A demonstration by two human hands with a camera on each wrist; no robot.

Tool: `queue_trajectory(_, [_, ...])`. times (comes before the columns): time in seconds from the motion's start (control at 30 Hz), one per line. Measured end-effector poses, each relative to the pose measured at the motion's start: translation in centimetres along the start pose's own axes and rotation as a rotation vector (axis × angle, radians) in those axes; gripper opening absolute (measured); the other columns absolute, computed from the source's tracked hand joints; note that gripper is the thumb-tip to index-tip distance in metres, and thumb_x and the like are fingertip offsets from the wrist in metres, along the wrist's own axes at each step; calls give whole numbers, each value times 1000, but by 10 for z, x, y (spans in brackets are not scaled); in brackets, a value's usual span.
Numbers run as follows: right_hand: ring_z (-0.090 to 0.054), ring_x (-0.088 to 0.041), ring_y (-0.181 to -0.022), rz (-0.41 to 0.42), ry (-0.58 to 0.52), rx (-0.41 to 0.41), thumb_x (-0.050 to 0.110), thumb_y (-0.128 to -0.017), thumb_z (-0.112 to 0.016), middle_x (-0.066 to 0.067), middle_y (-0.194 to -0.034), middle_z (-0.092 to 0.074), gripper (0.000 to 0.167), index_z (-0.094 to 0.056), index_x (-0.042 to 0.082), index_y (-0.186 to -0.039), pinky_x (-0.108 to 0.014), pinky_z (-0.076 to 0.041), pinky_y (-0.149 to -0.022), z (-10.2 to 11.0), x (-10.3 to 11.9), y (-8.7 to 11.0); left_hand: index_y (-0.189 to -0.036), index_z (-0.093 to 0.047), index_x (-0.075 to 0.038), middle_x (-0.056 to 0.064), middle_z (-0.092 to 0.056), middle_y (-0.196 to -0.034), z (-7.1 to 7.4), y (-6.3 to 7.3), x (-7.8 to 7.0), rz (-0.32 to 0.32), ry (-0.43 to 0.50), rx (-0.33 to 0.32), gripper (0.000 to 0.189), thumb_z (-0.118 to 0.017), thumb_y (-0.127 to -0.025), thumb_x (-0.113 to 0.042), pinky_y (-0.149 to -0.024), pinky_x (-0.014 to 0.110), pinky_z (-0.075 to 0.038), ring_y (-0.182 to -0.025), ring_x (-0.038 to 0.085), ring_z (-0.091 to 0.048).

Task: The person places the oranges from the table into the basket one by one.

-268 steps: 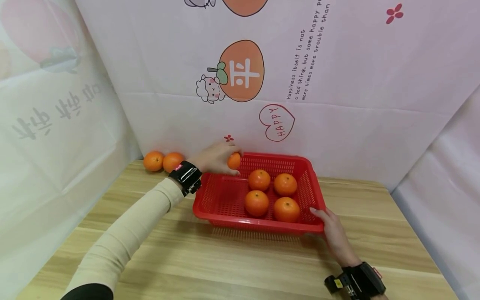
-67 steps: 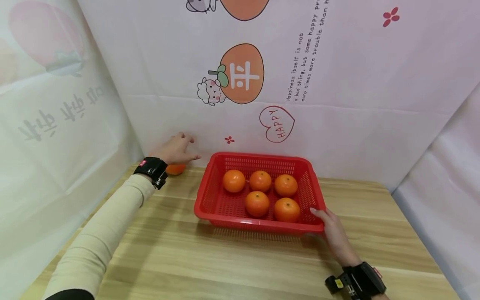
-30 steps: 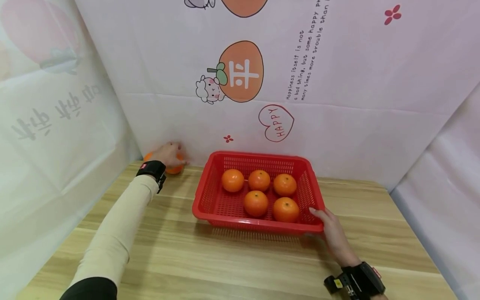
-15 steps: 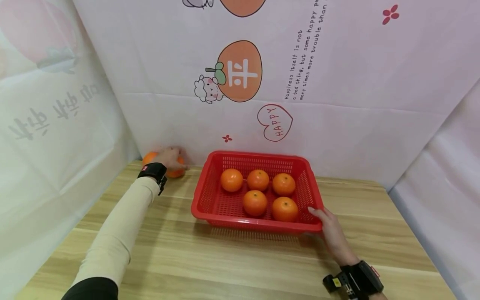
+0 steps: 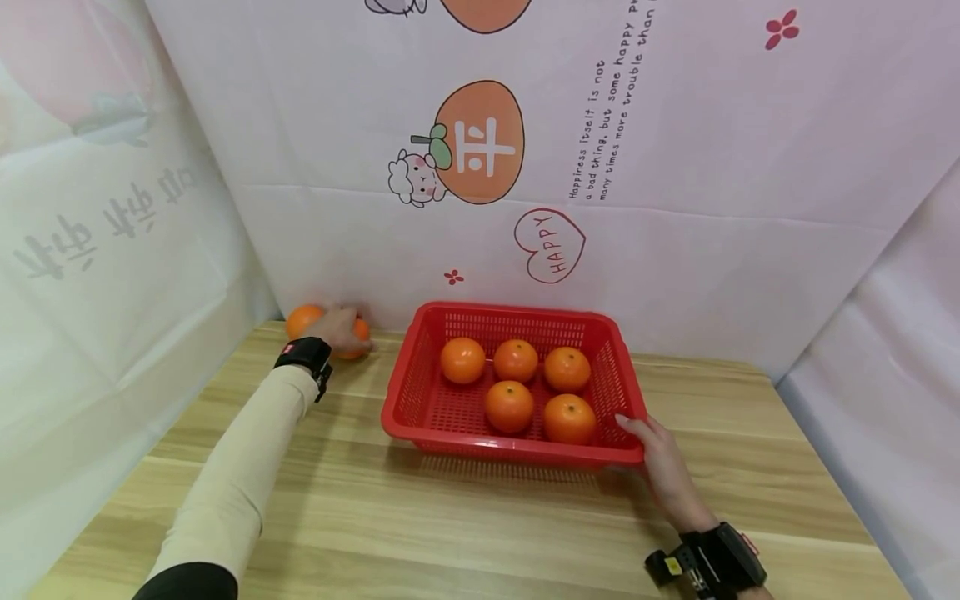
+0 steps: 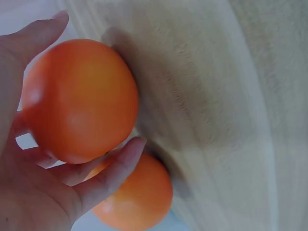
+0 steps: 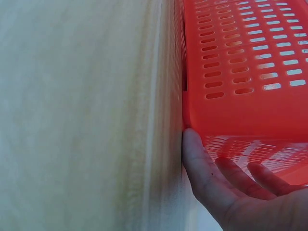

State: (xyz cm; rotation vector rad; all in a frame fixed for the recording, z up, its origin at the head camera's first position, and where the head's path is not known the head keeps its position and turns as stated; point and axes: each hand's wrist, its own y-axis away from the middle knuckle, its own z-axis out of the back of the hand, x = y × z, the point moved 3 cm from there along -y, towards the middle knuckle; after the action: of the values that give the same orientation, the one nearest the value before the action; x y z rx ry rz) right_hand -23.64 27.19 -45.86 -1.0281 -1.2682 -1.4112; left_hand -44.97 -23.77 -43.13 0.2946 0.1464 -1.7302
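At the far left of the table, in the head view, my left hand (image 5: 339, 328) reaches over an orange (image 6: 82, 101). Seen from the left wrist, the thumb lies on one side and the fingers curl round the other. A second orange (image 5: 303, 320) sits right beside it, partly behind a finger in the left wrist view. My right hand (image 5: 666, 467) grips the near right corner of a red plastic basket (image 5: 480, 448), thumb over the rim and fingers underneath. Several oranges (image 5: 510, 407) lie inside the basket, three along the back and two in front.
The pale wood table (image 5: 420, 533) backs onto a white printed cloth (image 5: 705, 275), with more cloth at both sides. The basket's left part (image 5: 442, 412) shows bare slotted floor. Its near side is slightly raised off the table.
An orange held by my left hand over the basket now lies in its back left. That hand went back left and closed round another orange. My right hand kept its grip on the corner.
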Motion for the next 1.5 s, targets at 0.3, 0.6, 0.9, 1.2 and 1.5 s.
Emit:
queue_trajectory(0.3, [-67, -3, -106, -10, -5, -2, 28, -112, -42, -9, -147, -56, 58, -29, 7, -165, -20, -57, -88, -1, 0, 0, -131, -58, -5, 25, -60, -131, -13, 1, 3, -19, 34, -44, 66, -85, -84, -43, -94, 54, -53, -113, 39, -60])
queue_trajectory(0.6, [-67, -2, -108, -3, 11, 2, 30, -113, -42, -13, -151, -52, 59, -29, 7, -165, -19, -57, -89, 0, 1, -1, -129, -58, -4, 20, -63, -121, -16, 4, 4, -61, 56, -123, 67, -88, -81, -41, -91, 51, -53, -107, 37, -61])
queue_trajectory(0.9, [-69, -4, -106, -22, -2, -7, 29, -112, -42, -11, -147, -57, 59, -29, 7, -165, -20, -57, -88, 0, 0, -1, -143, -52, -2, 26, -59, -134, -20, 10, 5, -62, 37, -145, 76, -84, -85, -39, -98, 57, -53, -112, 42, -62])
queue_trajectory(1.2, [-66, -2, -110, 8, 18, -2, 33, -112, -42, -15, -153, -51, 60, -29, 7, -165, -18, -56, -89, 0, 1, -1, -145, -51, 0, 28, -59, -135, -19, 12, 4, -98, 10, -176, 73, -80, -86, -31, -99, 59, -53, -111, 43, -63])
queue_trajectory(1.5, [-65, 0, -111, 20, 19, 9, 34, -112, -43, -10, -151, -52, 61, -29, 6, -165, -17, -55, -90, 1, 1, -1, -142, -53, 0, 28, -61, -131, -18, 14, 0, -110, 3, -166, 71, -81, -85, -30, -98, 58, -53, -110, 43, -64])
